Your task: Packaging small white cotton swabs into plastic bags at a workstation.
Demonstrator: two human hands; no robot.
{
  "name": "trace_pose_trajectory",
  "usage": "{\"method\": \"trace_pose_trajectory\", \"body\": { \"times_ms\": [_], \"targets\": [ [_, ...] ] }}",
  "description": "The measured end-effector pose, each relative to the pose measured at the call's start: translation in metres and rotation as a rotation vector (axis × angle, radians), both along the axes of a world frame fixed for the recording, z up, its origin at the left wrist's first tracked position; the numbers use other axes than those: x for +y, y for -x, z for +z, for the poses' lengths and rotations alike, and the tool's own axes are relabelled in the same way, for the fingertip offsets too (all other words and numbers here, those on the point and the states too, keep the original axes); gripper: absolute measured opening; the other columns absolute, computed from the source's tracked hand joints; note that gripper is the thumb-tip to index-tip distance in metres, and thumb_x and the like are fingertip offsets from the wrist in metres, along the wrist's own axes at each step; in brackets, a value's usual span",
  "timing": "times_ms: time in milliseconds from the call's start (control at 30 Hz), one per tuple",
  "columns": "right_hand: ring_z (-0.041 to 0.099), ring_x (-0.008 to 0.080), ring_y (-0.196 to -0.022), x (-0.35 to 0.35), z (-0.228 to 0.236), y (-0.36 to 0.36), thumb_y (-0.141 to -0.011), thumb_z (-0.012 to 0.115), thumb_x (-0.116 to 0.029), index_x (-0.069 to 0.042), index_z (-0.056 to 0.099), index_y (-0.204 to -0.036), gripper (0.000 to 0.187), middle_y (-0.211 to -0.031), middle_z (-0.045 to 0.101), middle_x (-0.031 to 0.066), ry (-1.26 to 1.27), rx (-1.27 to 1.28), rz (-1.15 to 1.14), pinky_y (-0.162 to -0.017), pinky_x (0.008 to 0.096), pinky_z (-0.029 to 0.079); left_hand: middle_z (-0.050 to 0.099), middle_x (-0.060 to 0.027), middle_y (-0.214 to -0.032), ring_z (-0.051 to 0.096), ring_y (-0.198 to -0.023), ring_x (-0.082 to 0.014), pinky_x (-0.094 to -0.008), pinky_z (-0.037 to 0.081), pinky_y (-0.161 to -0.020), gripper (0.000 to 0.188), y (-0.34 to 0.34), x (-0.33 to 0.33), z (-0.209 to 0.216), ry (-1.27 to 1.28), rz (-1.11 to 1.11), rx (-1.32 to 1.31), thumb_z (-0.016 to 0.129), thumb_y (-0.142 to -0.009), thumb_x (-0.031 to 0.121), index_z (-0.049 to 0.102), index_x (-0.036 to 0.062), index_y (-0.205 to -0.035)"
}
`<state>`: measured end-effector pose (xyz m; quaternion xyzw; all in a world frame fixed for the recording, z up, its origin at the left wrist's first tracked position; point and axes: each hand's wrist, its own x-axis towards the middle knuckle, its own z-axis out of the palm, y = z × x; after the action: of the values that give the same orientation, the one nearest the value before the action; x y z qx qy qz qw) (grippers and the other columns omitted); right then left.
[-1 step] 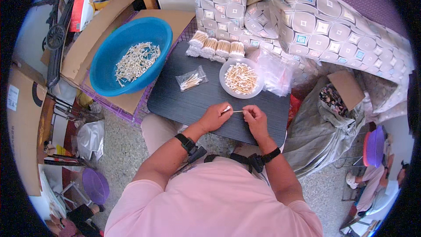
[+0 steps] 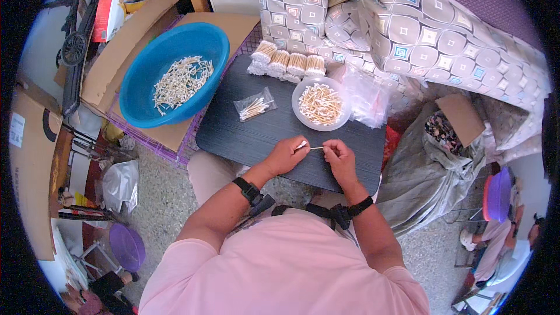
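Observation:
Over the near side of the dark table [image 2: 242, 140], both my hands are closed and close together. My left hand [image 2: 286, 156] pinches cotton swabs [image 2: 301, 144], whose white tips show at the fingertips; how many is too small to tell. A thin swab stick [image 2: 317, 148] spans the gap to my right hand [image 2: 340, 162], whose thumb and finger pinch its other end. Just beyond them stands a translucent round bowl [image 2: 296, 115] heaped with loose swabs [image 2: 321, 105]. To its left lies a small clear bag [image 2: 255, 105] with several swabs inside.
Bundled swabs [image 2: 287, 63] line the table's far edge, beside a pile of clear plastic bags [image 2: 364, 94]. A big blue basin [image 2: 133, 90] of swabs rests on cardboard at the left. A patterned sofa [image 2: 431, 41] borders the far right; a grey cloth sack [image 2: 420, 181] stands right of the table.

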<state>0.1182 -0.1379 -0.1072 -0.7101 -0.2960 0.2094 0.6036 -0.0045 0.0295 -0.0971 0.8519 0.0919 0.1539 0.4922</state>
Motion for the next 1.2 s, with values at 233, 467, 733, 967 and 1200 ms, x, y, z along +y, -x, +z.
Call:
{"method": "trace_pose_trajectory", "body": {
  "times_ms": [233,467,733,967,1200],
  "targets": [
    [0.053,0.0066,-0.063,0.001,0.004,0.002,-0.090,0.064,-0.011,-0.004,0.064,-0.099,0.011,-0.072,0.059,-0.0016,0.014,0.015,-0.007,-0.056,0.0236,0.043,0.063,-0.0110,-0.077,0.063,-0.071,-0.0261,-0.0379,0.048,-0.065,0.016,0.000,0.000,0.002,-0.016,-0.002,0.011,0.059,-0.092,0.024,0.059,0.0077,-0.094],
    [0.052,0.0067,-0.063,0.002,0.002,0.002,-0.090,0.064,-0.012,-0.004,0.064,-0.099,0.012,-0.072,0.059,-0.0015,0.026,0.008,-0.017,-0.056,0.0236,0.044,0.063,-0.0104,-0.076,0.063,-0.070,-0.0252,-0.0375,0.048,-0.065,0.016,0.000,0.001,0.000,-0.030,0.000,-0.009,0.060,-0.092,0.024,0.059,0.0075,-0.094],
    [0.054,0.0075,-0.065,0.002,-0.001,0.000,-0.089,0.065,-0.011,-0.004,0.065,-0.099,0.012,-0.075,0.061,-0.0004,0.026,-0.018,-0.021,-0.058,0.0239,0.045,0.065,-0.0107,-0.079,0.064,-0.072,-0.0251,-0.0375,0.048,-0.065,0.017,0.001,0.001,0.003,-0.027,0.003,0.014,0.060,-0.092,0.024,0.059,0.0076,-0.094],
    [0.055,0.0072,-0.066,0.002,0.003,0.002,-0.089,0.063,-0.009,-0.005,0.064,-0.097,0.009,-0.075,0.061,-0.0007,-0.024,0.053,-0.015,-0.058,0.0235,0.045,0.063,-0.0121,-0.079,0.063,-0.073,-0.0306,-0.0399,0.048,-0.065,0.017,0.000,0.002,0.000,-0.039,-0.015,0.039,0.060,-0.091,0.024,0.058,0.0080,-0.097],
    [0.053,0.0061,-0.064,0.005,0.017,0.006,-0.089,0.064,-0.008,-0.002,0.061,-0.100,0.012,-0.074,0.059,-0.0019,-0.072,0.127,-0.038,-0.057,0.0223,0.044,0.062,-0.0093,-0.078,0.061,-0.070,-0.0252,-0.0390,0.047,-0.066,0.017,-0.003,0.005,-0.008,0.019,-0.019,0.026,0.058,-0.092,0.025,0.058,0.0080,-0.097]
  ]
}}
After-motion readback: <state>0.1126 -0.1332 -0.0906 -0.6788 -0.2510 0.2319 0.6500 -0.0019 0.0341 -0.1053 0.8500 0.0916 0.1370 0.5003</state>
